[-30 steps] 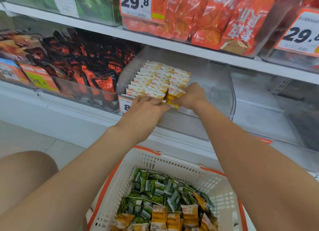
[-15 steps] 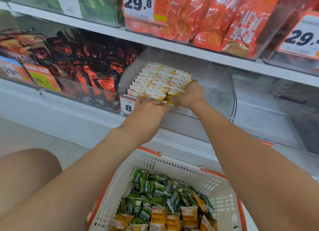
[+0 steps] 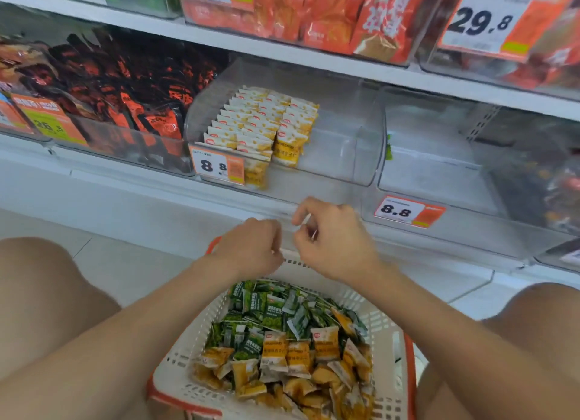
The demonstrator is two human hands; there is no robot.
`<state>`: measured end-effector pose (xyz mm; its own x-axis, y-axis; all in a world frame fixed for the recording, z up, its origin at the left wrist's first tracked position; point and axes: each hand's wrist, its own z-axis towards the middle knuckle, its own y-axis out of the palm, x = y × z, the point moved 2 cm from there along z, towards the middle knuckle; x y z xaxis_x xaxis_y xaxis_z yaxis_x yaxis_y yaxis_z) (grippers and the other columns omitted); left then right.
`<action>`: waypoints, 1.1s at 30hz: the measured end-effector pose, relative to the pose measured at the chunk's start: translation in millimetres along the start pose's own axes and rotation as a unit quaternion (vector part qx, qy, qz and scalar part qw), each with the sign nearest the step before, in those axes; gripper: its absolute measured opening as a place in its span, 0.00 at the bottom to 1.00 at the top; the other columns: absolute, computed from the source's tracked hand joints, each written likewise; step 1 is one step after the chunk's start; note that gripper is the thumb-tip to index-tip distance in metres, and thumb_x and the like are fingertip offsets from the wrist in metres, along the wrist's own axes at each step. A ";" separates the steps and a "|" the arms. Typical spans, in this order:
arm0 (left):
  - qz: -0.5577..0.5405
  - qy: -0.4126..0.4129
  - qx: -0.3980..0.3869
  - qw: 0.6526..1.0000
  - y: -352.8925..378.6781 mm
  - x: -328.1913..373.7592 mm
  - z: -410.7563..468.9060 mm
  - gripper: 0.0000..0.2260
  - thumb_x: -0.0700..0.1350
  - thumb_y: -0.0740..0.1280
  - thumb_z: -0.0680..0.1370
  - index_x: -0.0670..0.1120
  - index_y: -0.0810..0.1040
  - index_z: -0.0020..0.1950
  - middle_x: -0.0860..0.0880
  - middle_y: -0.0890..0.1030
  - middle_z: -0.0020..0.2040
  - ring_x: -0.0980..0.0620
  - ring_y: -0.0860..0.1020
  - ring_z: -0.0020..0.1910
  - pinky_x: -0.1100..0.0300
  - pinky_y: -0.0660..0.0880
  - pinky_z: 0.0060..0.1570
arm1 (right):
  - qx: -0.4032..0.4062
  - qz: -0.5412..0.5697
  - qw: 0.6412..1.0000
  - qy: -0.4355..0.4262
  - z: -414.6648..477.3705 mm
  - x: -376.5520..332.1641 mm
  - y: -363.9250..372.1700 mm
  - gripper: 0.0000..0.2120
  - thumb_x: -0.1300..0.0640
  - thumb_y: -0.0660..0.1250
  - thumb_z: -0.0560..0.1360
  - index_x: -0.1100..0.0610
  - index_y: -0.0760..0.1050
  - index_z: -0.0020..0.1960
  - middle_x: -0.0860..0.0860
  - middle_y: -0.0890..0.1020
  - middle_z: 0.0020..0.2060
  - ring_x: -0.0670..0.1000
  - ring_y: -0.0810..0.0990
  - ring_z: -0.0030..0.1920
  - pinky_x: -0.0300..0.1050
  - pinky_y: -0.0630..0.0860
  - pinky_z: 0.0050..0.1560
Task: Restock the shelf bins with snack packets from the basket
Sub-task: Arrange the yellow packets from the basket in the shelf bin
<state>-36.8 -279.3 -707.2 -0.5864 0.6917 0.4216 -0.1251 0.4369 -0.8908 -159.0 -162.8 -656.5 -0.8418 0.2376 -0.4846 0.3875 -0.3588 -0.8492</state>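
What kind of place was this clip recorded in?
Probably a shop's snack aisle: clear shelf bins, price tags reading 8.8 and 29.8, and a plastic basket holding snack packets.

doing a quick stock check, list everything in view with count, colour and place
yellow-and-white packets: many, in rows, left part of the middle clear bin
8.8 price tags: two, white and orange, fronts of the middle and right bins
right clear bin: one, clear, beside the middle one
black-and-orange packets: many, left bin
orange packets: several, top shelf
29.8 price tag: one readable, white and orange, top right
basket: one, white with orange rim, bottom centre
green packets: many, far side of the basket
yellow packets: many, near side of the basket
left hand: above the basket's far rim, fingers loosely curled, nothing held
right hand: beside it, the same
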 end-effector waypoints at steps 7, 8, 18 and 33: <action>0.110 0.015 -0.378 0.919 125.0 0.3 -16.8 0.16 0.43 0.64 0.80 0.44 0.69 0.33 0.47 0.68 0.29 0.47 0.65 0.29 0.52 0.67 0.35 | -0.400 -0.208 0.892 -0.007 -52.8 44.7 61.6 0.09 0.53 0.65 0.77 0.54 0.81 0.53 0.51 0.82 0.43 0.53 0.82 0.41 0.51 0.83 0.43; 0.124 0.006 -0.409 0.904 143.5 -2.8 -21.1 0.15 0.44 0.64 0.81 0.43 0.72 0.34 0.46 0.71 0.31 0.45 0.68 0.30 0.52 0.71 0.35 | -0.445 -0.227 0.866 -0.012 -57.0 47.1 66.3 0.09 0.52 0.66 0.77 0.55 0.81 0.52 0.51 0.82 0.43 0.53 0.82 0.40 0.50 0.83 0.42; 0.230 0.039 -0.449 0.862 233.5 -22.4 -63.0 0.15 0.45 0.68 0.82 0.40 0.75 0.67 0.39 0.80 0.60 0.39 0.79 0.57 0.49 0.75 0.49 | -0.417 -0.149 0.892 -0.092 -56.8 39.4 75.9 0.12 0.53 0.63 0.81 0.54 0.74 0.62 0.50 0.79 0.49 0.53 0.80 0.46 0.54 0.82 0.48; -0.046 0.016 -0.183 0.982 93.8 -10.5 -3.3 0.11 0.40 0.67 0.81 0.48 0.81 0.39 0.47 0.77 0.34 0.52 0.76 0.35 0.53 0.73 0.41 | -0.401 -0.106 0.909 -0.028 -42.8 39.5 40.8 0.16 0.65 0.62 0.76 0.60 0.81 0.61 0.59 0.84 0.56 0.61 0.83 0.54 0.57 0.83 0.52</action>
<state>-39.8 -243.7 -794.7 -0.5594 0.6556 0.5072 0.1242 0.6713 -0.7307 -160.3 -129.3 -719.3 -0.9386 0.1699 -0.3002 0.3449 0.4689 -0.8131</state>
